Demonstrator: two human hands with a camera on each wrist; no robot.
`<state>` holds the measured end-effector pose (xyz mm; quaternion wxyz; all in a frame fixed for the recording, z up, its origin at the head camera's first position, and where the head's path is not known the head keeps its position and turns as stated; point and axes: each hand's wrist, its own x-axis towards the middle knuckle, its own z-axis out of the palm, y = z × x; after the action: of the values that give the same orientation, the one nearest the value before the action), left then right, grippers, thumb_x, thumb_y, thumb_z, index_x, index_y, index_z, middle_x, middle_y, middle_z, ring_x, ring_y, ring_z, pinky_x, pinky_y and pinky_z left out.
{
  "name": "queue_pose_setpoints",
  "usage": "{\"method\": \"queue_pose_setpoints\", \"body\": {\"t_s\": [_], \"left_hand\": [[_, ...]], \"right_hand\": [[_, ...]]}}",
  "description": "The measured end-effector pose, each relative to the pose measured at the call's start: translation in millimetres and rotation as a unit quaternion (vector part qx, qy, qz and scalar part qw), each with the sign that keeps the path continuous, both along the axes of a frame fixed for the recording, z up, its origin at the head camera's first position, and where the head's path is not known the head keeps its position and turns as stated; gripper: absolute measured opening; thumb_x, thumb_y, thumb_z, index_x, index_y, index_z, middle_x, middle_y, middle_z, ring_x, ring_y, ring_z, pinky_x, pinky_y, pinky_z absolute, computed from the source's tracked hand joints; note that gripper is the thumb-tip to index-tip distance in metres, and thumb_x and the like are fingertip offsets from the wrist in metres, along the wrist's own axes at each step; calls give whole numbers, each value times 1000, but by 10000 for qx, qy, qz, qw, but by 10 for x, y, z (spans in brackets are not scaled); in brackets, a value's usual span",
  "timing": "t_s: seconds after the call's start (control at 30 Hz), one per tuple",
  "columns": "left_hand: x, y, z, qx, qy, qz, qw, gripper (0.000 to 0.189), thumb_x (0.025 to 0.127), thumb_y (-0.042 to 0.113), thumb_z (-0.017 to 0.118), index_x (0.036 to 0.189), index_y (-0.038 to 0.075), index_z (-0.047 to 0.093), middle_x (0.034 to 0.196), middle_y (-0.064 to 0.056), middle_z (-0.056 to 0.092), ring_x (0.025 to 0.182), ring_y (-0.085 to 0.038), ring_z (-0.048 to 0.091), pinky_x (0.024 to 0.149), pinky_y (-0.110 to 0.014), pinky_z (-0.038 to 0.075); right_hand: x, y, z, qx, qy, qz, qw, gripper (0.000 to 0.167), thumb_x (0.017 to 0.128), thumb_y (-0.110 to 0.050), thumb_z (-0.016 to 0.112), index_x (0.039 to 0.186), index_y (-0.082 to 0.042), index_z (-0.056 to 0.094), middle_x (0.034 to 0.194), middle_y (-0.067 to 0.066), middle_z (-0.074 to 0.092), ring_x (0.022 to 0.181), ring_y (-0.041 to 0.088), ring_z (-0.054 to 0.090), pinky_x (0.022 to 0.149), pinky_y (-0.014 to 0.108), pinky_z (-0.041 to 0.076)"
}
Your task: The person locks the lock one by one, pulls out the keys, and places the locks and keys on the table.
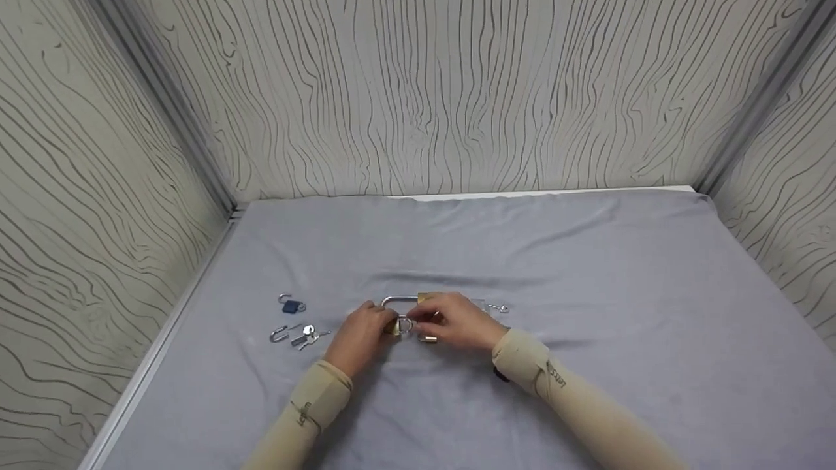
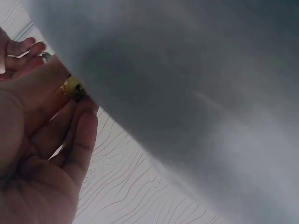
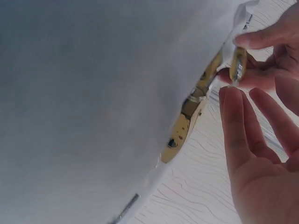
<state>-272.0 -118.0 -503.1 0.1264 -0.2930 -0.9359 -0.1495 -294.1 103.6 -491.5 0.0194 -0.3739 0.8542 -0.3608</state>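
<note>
My left hand (image 1: pixel 361 335) grips a small brass padlock (image 3: pixel 238 64) by its body, with the thumb on one side and fingers on the other. Its steel shackle (image 1: pixel 405 324) points toward my right hand (image 1: pixel 457 320). In the right wrist view the right fingers are fairly straight, their tips at the shackle end. Beyond the hands lies a larger brass padlock with a long shackle (image 1: pixel 400 299), its body partly covered by the right hand. Another small brass padlock (image 1: pixel 428 339) rests just below the right fingers.
At the left lie a dark blue padlock (image 1: pixel 292 307) with its shackle raised, a loose-looking steel shackle (image 1: pixel 279 334) and several keys (image 1: pixel 308 334). To the right is a small key (image 1: pixel 501 308). A wrinkled grey cloth (image 1: pixel 620 294) covers the table; patterned panels (image 1: pixel 418 98) enclose it.
</note>
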Motion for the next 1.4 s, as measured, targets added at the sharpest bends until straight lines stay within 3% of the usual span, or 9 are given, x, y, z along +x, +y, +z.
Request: {"method": "queue_pose_setpoints", "body": {"t_s": [0.3, 0.47, 0.6, 0.73, 0.87, 1.03, 1.17, 1.4], "left_hand": [[20, -6, -19, -63, -17, -130, 9999, 12, 78, 4, 86, 83, 6, 76, 84, -5, 65, 78, -23, 63, 73, -37, 56], [34, -27, 0, 163, -250, -115, 9995, 12, 80, 6, 87, 85, 6, 76, 86, -6, 66, 80, -23, 64, 76, -40, 56], [52, -83, 42, 296, -495, -51, 9983, 21, 75, 7, 88, 92, 7, 76, 89, -6, 67, 84, -24, 63, 78, -42, 56], [75, -242, 103, 319, -446, 346, 9979, 34, 74, 12, 91, 105, 8, 77, 95, -7, 69, 88, -26, 64, 80, -45, 56], [94, -528, 163, 69, -213, 1073, 9940, 41, 70, 16, 94, 107, 10, 77, 96, -7, 71, 89, -30, 65, 78, -49, 56], [165, -890, 188, -186, -561, 1864, 9807, 40, 67, 16, 95, 101, 12, 76, 106, -11, 73, 98, -36, 66, 77, -56, 55], [191, -1042, 148, 72, -836, 1979, 9766, 30, 74, 10, 90, 100, 10, 76, 115, -15, 73, 106, -39, 65, 85, -58, 56], [195, -1147, 92, 195, -802, 2260, 9706, 19, 81, 6, 85, 98, 7, 74, 102, -13, 72, 89, -35, 63, 76, -55, 56]], "right_hand": [[5, 50, 57, 13, -262, -117, 9996, 19, 96, -12, 74, 114, -7, 77, 98, 1, 70, 90, 11, 66, 84, 29, 57], [10, 65, 33, -1, -308, -157, 9994, 19, 97, -13, 73, 114, -7, 77, 101, 1, 73, 94, 13, 68, 88, 31, 59], [2, 62, 32, -137, -378, -221, 9989, 17, 97, -12, 73, 112, -6, 77, 100, 1, 73, 95, 14, 69, 89, 32, 59], [-8, 48, 49, -84, -272, -268, 9992, 19, 97, -14, 72, 114, -5, 77, 99, 3, 72, 95, 16, 69, 89, 33, 59], [-24, 8, 78, -145, -285, -210, 9993, 26, 99, -11, 70, 122, -2, 72, 108, 12, 73, 101, 23, 71, 93, 37, 59], [-49, -129, 127, -465, -471, -20, 9978, 41, 100, -9, 68, 140, -1, 60, 128, 22, 68, 114, 34, 70, 101, 43, 57], [-45, -287, 160, -388, -493, 163, 9979, 46, 99, -8, 67, 144, -3, 57, 130, 20, 67, 116, 35, 69, 102, 41, 57], [30, -481, 177, 144, -288, 354, 9989, 40, 100, -12, 68, 139, -4, 62, 122, 16, 67, 114, 26, 69, 99, 33, 57]]}}
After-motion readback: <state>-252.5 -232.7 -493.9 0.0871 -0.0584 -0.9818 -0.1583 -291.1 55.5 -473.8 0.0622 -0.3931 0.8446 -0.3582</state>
